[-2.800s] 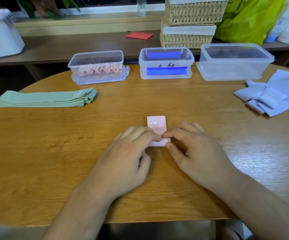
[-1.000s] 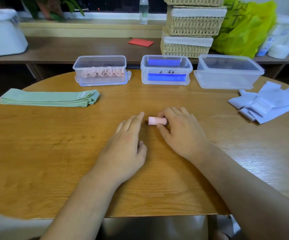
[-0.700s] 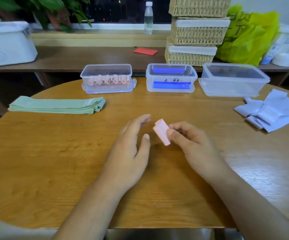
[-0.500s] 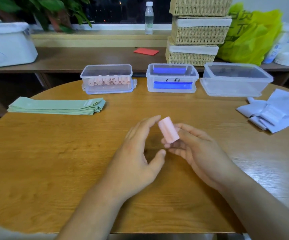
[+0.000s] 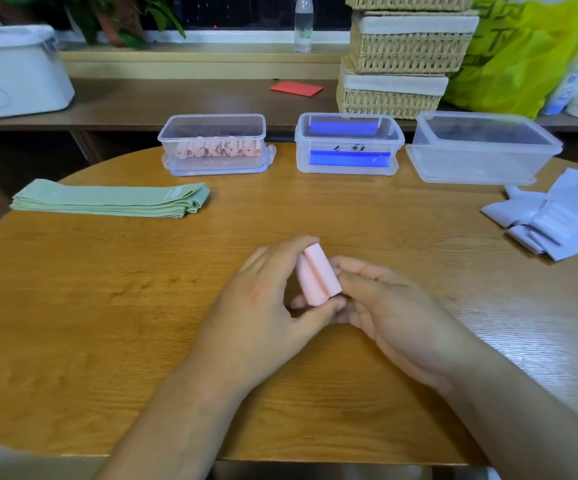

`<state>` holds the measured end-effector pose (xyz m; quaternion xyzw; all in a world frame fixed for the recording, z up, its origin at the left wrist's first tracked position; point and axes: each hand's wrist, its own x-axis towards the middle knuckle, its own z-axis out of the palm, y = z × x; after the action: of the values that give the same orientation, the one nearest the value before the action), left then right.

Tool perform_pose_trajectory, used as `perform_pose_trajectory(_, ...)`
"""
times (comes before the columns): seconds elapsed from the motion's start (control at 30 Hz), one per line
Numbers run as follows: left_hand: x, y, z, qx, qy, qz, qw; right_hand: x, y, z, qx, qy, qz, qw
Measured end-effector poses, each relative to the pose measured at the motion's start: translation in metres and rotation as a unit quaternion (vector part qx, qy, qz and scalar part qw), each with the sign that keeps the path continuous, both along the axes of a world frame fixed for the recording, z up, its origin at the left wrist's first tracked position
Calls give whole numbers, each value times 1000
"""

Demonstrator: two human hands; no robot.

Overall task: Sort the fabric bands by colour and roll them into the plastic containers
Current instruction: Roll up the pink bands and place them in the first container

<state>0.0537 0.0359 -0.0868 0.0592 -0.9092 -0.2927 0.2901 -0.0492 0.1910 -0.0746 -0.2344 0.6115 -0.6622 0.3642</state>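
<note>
The pink roll (image 5: 317, 275) is up off the counter (image 5: 107, 323), near the middle, held between both hands. It is a fabric band wound into a short fat tube, and it tilts a bit. The left hand (image 5: 263, 306) pinches it by its ends, with fingers on the top end and the thumb on the bottom end. The right hand (image 5: 395, 306) has its fingers curled along the side and under it. So both hands hold the same roll.

I think the rolling of this band is done, and the step now is to put it away. Three clear boxes with open tops stand at the far edge of the counter. The pink box (image 5: 211, 168) on the left has a row of pink rolls in it. The blue box (image 5: 349, 147) in the middle has blue things inside. The big box (image 5: 481, 161) on the right looks like it has nothing in it.

My guess is that the next move is a long reach to the far left, to put this roll in the pink box beside the others. The grip should be snug, or the roll may spring loose. A stack of green bands (image 5: 114, 202) lies flat on the left. A heap of pale bands (image 5: 557, 216) lies on the right. None of these are rolled yet.
</note>
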Motion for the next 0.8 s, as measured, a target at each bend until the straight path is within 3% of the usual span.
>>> perform_pose_trajectory(0.17,2,0,2,-37,-5,10,999,0,-1,2,6,-7,3,1000)
perform_pose_trajectory(0.47,1,0,-1,-70,-30,-4,997,-1,1,-4,36,123,-1,992)
perform_pose_trajectory(0.53,1,-1,-1,-28,-35,-18,999,-2,1,-4,27,126,-26,991)
perform_pose_trajectory(0.7,4,-3,5,218,-29,-56,974,-5,4,-3,-7,132,-53,990)
perform_pose_trajectory(0.8,2,-5,8,243,-11,-41,969,-4,4,-3,-17,128,-63,990)
